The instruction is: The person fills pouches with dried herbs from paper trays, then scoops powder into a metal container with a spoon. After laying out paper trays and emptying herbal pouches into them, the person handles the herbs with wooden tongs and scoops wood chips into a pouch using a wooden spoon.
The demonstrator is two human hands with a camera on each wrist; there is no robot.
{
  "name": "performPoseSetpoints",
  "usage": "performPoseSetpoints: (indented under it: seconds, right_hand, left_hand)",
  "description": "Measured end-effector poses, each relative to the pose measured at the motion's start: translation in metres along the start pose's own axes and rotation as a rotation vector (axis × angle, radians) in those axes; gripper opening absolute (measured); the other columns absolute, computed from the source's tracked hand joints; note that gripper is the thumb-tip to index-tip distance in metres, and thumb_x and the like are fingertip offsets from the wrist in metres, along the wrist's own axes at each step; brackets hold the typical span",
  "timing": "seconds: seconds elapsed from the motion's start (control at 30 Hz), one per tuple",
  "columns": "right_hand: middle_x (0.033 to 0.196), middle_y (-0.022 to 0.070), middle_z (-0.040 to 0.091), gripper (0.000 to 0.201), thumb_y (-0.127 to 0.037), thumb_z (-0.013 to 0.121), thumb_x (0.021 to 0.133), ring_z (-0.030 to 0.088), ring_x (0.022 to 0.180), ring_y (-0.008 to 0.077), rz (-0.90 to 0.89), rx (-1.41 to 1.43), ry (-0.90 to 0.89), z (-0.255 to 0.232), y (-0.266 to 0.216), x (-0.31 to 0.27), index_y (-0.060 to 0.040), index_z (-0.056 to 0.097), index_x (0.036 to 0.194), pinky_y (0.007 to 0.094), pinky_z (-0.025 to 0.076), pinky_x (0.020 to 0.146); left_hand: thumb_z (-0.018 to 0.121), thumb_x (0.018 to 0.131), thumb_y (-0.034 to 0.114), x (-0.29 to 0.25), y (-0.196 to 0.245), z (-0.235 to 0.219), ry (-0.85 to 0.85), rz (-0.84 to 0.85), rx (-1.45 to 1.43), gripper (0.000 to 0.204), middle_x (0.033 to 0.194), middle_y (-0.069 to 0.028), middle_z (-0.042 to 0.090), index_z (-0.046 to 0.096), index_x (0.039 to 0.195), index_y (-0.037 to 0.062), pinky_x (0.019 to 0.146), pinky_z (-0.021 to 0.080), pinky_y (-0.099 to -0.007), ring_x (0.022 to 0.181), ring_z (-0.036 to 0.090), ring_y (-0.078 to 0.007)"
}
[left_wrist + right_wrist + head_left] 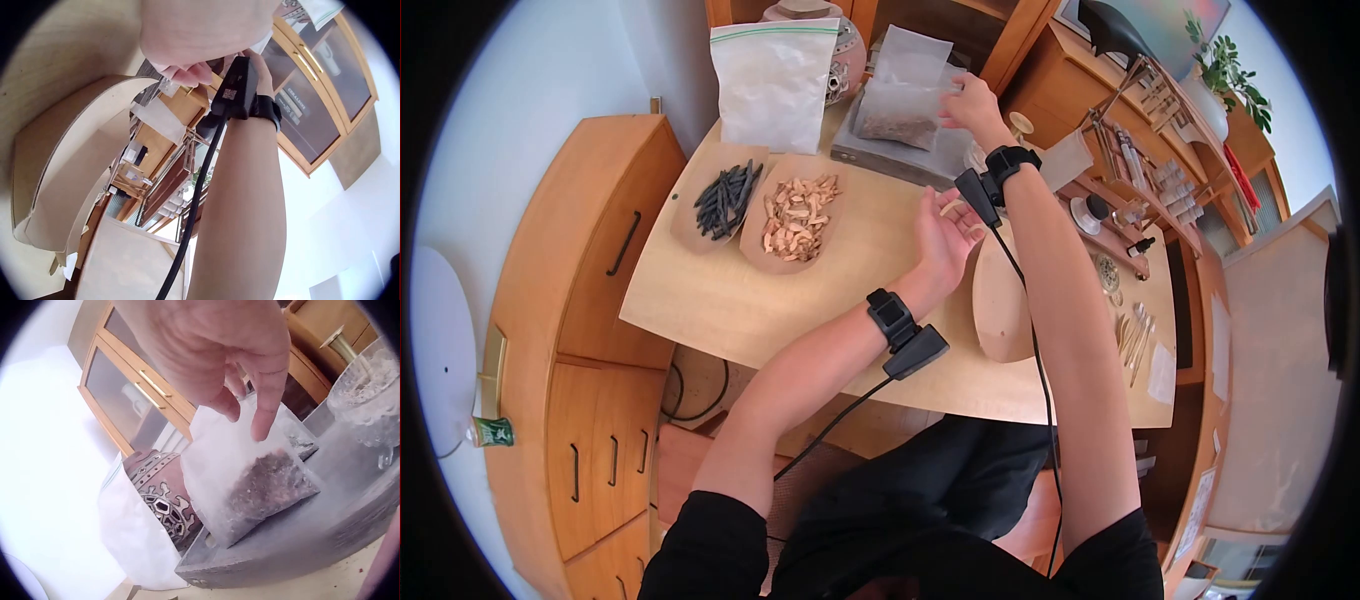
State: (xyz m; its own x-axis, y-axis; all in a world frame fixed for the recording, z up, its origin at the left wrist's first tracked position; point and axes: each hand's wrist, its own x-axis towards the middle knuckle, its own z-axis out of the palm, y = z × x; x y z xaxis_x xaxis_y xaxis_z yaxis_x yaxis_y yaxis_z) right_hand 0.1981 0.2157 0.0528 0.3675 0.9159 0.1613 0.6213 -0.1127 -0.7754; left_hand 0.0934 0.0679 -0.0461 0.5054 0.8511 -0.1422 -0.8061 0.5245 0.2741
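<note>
My right hand (975, 108) reaches over the grey tray (850, 150) at the back of the table. Its fingertips hang right at the upper part of a translucent bag (250, 487) with dark brown dried bits in its bottom. In the right wrist view the thumb and fingers are apart. Another translucent bag (915, 55) stands behind this one. My left hand (946, 240) hovers over the table middle, palm turned up and fingers loosely bent, holding nothing. To its right lies a brown paper boat tray (1003, 310), whose curved wall shows in the left wrist view.
Paper trays with black sticks (728, 200) and pale wood chips (798, 218) sit at left. Behind them stand a white zip bag (772, 90) and a pink patterned pot (165, 494). A glass bowl (369, 394), a wooden rack (1120, 215) and slim utensils (1138, 340) occupy the right.
</note>
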Motion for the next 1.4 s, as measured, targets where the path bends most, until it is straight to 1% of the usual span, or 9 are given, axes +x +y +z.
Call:
performPoseSetpoints:
  seconds: [0.13,0.33,0.57,0.63,0.77,0.83,0.97,1.2,1.4]
  right_hand:
    - [0.090,0.0180,0.071,0.064,-0.007,0.064,0.083,0.072,0.073,0.0239,0.047,-0.033,-0.111,-0.009,-0.009,-0.013,0.0020,0.038,0.141,0.0309,0.060,0.060]
    - [0.085,0.0197,0.071,0.057,-0.008,0.066,0.084,0.072,0.069,0.0233,0.065,0.044,-0.095,-0.007,-0.006,-0.022,0.0130,0.040,0.129,0.0305,0.060,0.058]
    - [0.080,0.0186,0.071,0.053,-0.012,0.068,0.084,0.071,0.064,0.0229,0.028,0.002,-0.053,-0.028,-0.002,-0.032,0.0130,0.044,0.125,0.0308,0.059,0.057]
    - [0.102,0.0188,0.066,0.060,-0.012,0.067,0.087,0.071,0.077,0.0222,-0.043,-0.047,-0.078,-0.052,-0.007,-0.041,0.0067,0.037,0.135,0.0312,0.060,0.058]
    - [0.098,0.0144,0.067,0.052,-0.019,0.066,0.089,0.069,0.072,0.0166,-0.170,-0.108,-0.045,-0.108,-0.008,-0.083,0.0050,0.045,0.131,0.0274,0.055,0.056]
    - [0.096,0.0112,0.068,0.045,-0.022,0.064,0.091,0.067,0.068,0.0139,-0.174,-0.144,-0.020,-0.138,0.005,-0.104,0.0038,0.051,0.126,0.0267,0.052,0.055]
    - [0.088,0.0194,0.070,0.032,-0.027,0.065,0.086,0.070,0.078,0.0306,-0.275,-0.494,-0.083,-0.209,0.046,-0.168,-0.0002,0.067,0.103,0.0388,0.054,0.073]
    - [0.086,0.0194,0.070,0.028,-0.029,0.068,0.080,0.068,0.080,0.0356,0.186,-0.871,-0.091,-0.256,0.149,-0.276,-0.0023,0.070,0.088,0.0419,0.053,0.074]
    - [0.077,0.0182,0.068,0.021,-0.021,0.065,0.078,0.067,0.073,0.0334,0.083,-0.610,-0.096,-0.258,0.185,-0.290,-0.0010,0.071,0.081,0.0415,0.053,0.068]
  left_hand:
    - [0.037,0.100,0.049,0.000,0.000,0.000,0.019,-0.002,0.017,0.045,0.097,-0.0080,0.059,0.047,0.112,0.0071,0.076,0.048,-0.0342,0.088,0.058,-0.0187]
    - [0.038,0.099,0.051,0.000,0.001,0.002,0.003,-0.008,0.038,0.047,0.098,-0.0085,0.056,0.044,0.117,0.0081,0.072,0.046,-0.0322,0.084,0.056,-0.0181]
    - [0.043,0.098,0.048,-0.004,0.003,0.005,0.024,0.010,0.029,0.046,0.099,-0.0083,0.057,0.048,0.116,0.0065,0.077,0.046,-0.0341,0.087,0.055,-0.0182]
    - [0.045,0.097,0.047,-0.006,0.005,0.008,0.042,-0.012,0.074,0.045,0.099,-0.0083,0.057,0.049,0.117,0.0075,0.076,0.045,-0.0336,0.085,0.053,-0.0178]
    - [0.052,0.094,0.038,-0.006,0.006,0.009,-0.006,-0.025,0.153,0.038,0.100,-0.0067,0.058,0.053,0.118,0.0086,0.077,0.046,-0.0333,0.086,0.054,-0.0168]
    - [0.055,0.093,0.033,-0.007,0.007,0.010,-0.014,-0.057,0.120,0.034,0.095,-0.0062,0.059,0.054,0.117,0.0099,0.072,0.047,-0.0315,0.079,0.056,-0.0150]
    - [0.060,0.091,0.028,-0.006,0.011,0.011,-0.086,-0.077,0.173,0.032,0.093,-0.0053,0.062,0.056,0.117,0.0089,0.071,0.047,-0.0315,0.079,0.058,-0.0140]
    - [0.055,0.091,0.025,-0.005,0.015,0.009,-0.201,-0.058,0.250,0.037,0.096,-0.0061,0.063,0.055,0.122,0.0050,0.075,0.047,-0.0327,0.083,0.057,-0.0155]
    - [0.056,0.092,0.021,-0.018,0.034,0.016,-0.250,-0.026,0.381,0.035,0.095,-0.0046,0.062,0.054,0.123,0.0055,0.074,0.046,-0.0311,0.082,0.055,-0.0153]
